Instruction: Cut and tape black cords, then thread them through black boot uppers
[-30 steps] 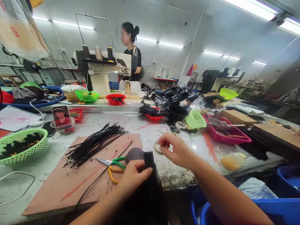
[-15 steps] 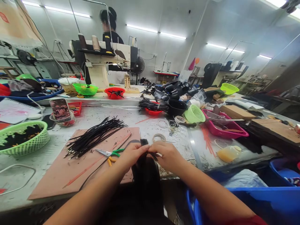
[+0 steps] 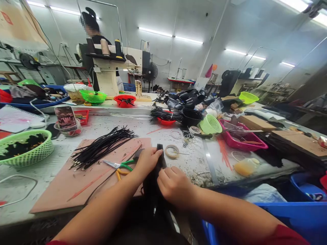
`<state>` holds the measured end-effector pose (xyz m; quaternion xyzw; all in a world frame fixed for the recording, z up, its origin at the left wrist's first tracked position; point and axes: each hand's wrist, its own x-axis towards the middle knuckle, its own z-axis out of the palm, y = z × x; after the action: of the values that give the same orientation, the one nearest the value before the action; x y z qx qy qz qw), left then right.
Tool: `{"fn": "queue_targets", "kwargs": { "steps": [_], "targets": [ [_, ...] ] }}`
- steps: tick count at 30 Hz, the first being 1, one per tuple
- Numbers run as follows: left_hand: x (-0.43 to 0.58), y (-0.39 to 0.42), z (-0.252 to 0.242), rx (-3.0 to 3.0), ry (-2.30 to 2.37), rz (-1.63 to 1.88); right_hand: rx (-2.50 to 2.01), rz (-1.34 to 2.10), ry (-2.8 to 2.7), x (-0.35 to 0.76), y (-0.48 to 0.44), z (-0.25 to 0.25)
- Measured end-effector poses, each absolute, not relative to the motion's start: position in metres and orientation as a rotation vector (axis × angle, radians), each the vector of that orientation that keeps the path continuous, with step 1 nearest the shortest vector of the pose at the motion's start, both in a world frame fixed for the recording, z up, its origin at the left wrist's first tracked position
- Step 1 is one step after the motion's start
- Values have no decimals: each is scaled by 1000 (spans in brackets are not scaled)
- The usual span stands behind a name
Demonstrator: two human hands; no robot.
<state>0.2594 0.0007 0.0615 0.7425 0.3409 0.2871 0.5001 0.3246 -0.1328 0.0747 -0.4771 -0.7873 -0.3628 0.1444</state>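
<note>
My left hand point(image 3: 146, 162) grips the top of a thick black bundle of strips point(image 3: 156, 185) that stands at the table's near edge and hangs down toward my lap. My right hand point(image 3: 174, 185) is closed around the same bundle a little lower, on its right side. Just left of my left hand lie green-and-yellow-handled scissors point(image 3: 120, 167) on a pinkish-brown work board point(image 3: 76, 183). A loose fan of thin black strips point(image 3: 102, 147) lies on the board's far part. A roll of tape point(image 3: 172, 151) lies just beyond my hands.
A green basket point(image 3: 24, 148) sits at the left, a phone propped in a bowl point(image 3: 65, 119) behind it. Red bowls, a small green basket point(image 3: 211, 124), a pink tray point(image 3: 242, 139) and black parts crowd the far table. A person point(image 3: 89, 25) stands behind a sewing machine point(image 3: 112, 68). Blue bins point(image 3: 293, 214) stand at lower right.
My right hand came back from near the tape roll to the bundle and slid down its side. My left hand shifted up to the bundle's top. The person behind the machine moved left.
</note>
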Motion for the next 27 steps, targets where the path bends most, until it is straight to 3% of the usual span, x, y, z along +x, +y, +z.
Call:
{"fn": "queue_targets", "kwargs": {
  "steps": [9, 27],
  "targets": [
    [266, 32, 56, 1597, 871, 830, -1115, -642, -2399, 309, -164, 72],
    [253, 35, 65, 1131, 793, 946, -1267, -583, -2204, 307, -169, 63]
  ]
}}
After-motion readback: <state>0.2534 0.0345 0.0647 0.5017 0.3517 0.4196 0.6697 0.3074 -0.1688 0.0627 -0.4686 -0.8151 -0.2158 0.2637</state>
